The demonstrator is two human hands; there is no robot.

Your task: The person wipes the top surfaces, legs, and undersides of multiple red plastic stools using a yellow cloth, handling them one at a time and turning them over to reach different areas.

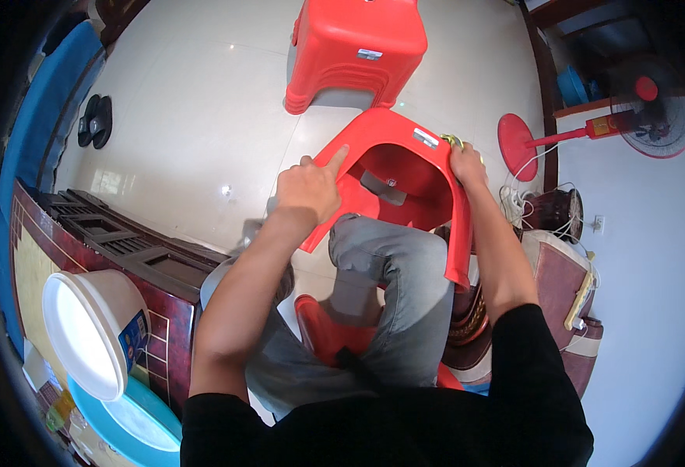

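A red plastic stool (389, 125) is held tilted over my knees, its arched side facing me and its hollow underside partly showing. My left hand (310, 190) grips its left edge, with the index finger lying along the red plastic. At its right edge, my right hand (466, 163) holds the rim together with a yellow-green strip or cloth, whose kind I cannot tell. A sticker (425, 138) is on the stool between my hands. Just beyond stands a stack of red plastic stools (366, 35) on the tiled floor. Under me, between my legs, part of another red stool (336, 333) shows.
To the left, a dark wooden table (161, 303) bears a white bucket (100, 309) and a turquoise basin (144, 414). Black slippers (102, 121) lie on the floor beyond. At right are a red standing fan (517, 146), loose cables, a power strip (579, 300) and a brown-and-cream sofa (558, 280).
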